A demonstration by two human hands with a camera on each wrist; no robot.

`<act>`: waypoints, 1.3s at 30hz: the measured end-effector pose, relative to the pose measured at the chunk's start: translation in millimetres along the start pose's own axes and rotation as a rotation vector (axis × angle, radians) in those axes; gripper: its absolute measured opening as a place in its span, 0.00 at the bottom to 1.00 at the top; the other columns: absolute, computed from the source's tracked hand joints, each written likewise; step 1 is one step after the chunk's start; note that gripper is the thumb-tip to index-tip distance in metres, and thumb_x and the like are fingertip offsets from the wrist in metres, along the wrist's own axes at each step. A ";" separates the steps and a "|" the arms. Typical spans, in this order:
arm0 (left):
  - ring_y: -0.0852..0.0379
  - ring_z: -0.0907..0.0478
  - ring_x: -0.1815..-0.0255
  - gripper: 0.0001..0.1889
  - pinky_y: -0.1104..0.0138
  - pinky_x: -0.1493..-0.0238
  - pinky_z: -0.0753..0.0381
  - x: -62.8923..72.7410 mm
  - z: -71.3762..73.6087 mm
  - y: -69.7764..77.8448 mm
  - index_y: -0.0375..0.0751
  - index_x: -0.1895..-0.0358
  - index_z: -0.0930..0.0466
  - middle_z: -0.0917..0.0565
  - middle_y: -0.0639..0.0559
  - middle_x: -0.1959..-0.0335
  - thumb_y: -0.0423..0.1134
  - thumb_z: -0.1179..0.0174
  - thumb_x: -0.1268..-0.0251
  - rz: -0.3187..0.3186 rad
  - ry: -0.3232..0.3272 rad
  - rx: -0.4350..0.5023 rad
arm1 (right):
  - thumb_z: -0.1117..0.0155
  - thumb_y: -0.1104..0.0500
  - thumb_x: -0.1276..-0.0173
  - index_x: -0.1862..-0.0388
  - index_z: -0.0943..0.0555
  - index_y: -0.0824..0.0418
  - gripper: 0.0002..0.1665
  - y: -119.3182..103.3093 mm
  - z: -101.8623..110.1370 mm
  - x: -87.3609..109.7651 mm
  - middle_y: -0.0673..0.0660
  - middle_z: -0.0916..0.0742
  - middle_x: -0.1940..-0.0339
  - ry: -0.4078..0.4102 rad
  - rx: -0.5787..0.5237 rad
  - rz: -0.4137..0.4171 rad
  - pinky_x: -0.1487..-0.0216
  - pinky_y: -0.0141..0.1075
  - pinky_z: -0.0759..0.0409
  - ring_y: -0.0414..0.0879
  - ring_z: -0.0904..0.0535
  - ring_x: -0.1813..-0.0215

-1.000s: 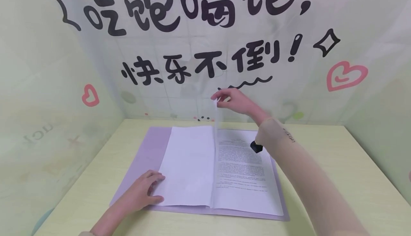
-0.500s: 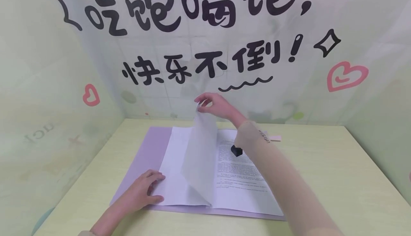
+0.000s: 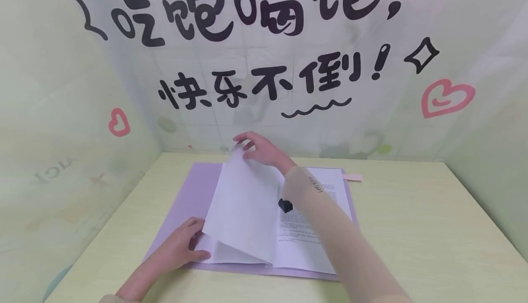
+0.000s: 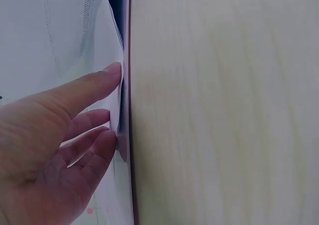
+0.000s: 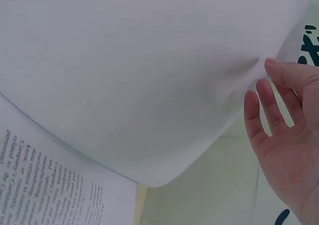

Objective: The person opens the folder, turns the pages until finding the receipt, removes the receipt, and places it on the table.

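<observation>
A lavender folder (image 3: 198, 184) lies spread on the table, holding a stack of white pages. At the top edge, my right hand (image 3: 264, 149) pinches a sheet of paper (image 3: 245, 197) between thumb and index finger. The sheet's blank side shows, and its lower left corner is lifted over the left pages (image 3: 228, 255). My left hand (image 3: 181, 243) rests at the folder's lower left, thumb and fingers apart. In the left wrist view its thumb and fingertips (image 4: 112, 73) touch the paper edge. A printed page (image 3: 297, 243) lies on the right half, partly hidden by my right sleeve.
The pale wooden table (image 3: 412, 220) extends on both sides of the folder. A pink tab (image 3: 353, 178) sticks out at the folder's upper right. Behind stands a white curtain (image 3: 198, 133) with black lettering. A small black object (image 3: 285, 205) shows at my right sleeve.
My right hand has moved left and a little lower, bringing the sheet from upright at the middle over onto the left half. The left hand has stayed at the lower left.
</observation>
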State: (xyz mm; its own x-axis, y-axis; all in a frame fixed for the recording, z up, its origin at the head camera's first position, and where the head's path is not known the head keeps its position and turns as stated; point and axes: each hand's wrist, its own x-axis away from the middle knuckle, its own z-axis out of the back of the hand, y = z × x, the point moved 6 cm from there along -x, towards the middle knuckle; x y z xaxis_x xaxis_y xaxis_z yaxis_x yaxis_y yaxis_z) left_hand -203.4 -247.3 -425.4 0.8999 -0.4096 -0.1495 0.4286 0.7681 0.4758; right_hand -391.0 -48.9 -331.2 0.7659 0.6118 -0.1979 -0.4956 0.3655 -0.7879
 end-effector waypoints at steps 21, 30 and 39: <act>0.51 0.22 0.52 0.36 0.58 0.52 0.16 3.6 2.7 4.7 0.35 0.46 0.21 0.17 0.45 0.52 0.43 0.19 0.66 -0.319 0.165 -0.136 | 0.30 0.64 0.38 0.21 0.42 0.47 0.50 34.6 -70.9 -4.1 0.52 0.36 0.21 -0.155 0.126 -0.109 0.22 0.49 0.40 0.52 0.32 0.29; 0.41 0.24 0.39 0.55 0.48 0.37 0.25 2.8 3.5 -4.7 0.27 0.29 0.41 0.24 0.36 0.37 0.41 0.19 0.63 -0.059 -0.014 0.027 | 0.29 0.62 0.40 0.19 0.47 0.43 0.55 41.3 -78.8 5.1 0.49 0.41 0.18 -0.194 0.193 -0.205 0.20 0.57 0.48 0.56 0.52 0.18; 0.37 0.28 0.34 0.62 0.45 0.33 0.30 2.8 3.9 -3.5 0.25 0.27 0.44 0.26 0.34 0.34 0.53 0.19 0.65 0.017 -0.066 -0.032 | 0.29 0.61 0.41 0.19 0.48 0.44 0.56 47.4 -88.5 9.9 0.48 0.42 0.18 -0.206 0.251 -0.213 0.22 0.58 0.45 0.57 0.53 0.18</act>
State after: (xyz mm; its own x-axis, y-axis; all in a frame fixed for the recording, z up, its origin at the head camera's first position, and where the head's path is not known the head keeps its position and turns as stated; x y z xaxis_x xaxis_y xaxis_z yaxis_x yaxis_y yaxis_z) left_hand -202.7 -253.1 -424.2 0.9003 -0.4271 -0.0841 0.4168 0.7902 0.4492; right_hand -370.7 -87.6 -422.0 0.7765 0.6227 0.0959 -0.4391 0.6440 -0.6264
